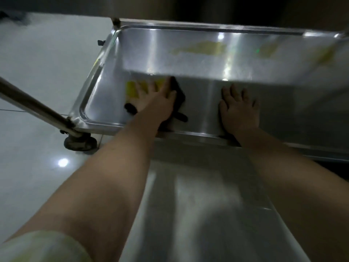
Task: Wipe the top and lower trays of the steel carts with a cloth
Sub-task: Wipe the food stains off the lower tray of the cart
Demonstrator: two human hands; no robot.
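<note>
A yellow cloth (132, 89) lies on the lower steel tray (98, 106) of the cart. My left hand (154, 99) presses flat on the cloth with straight fingers, and its fingertips reach under the edge of a higher tray (188, 59). A dark patch (178, 93) shows right beside that hand; I cannot tell what it is. My right hand (239, 110) rests flat on the bare tray to the right, fingers spread, holding nothing. Both forearms reach down over the blurred top tray (207, 205) nearest me.
A steel cart post (34, 106) slants in from the left and ends at a caster wheel (80, 143). Glossy pale floor tiles (37, 63) spread left of the cart. The higher tray carries faint yellow smears or reflections. The far side is dark.
</note>
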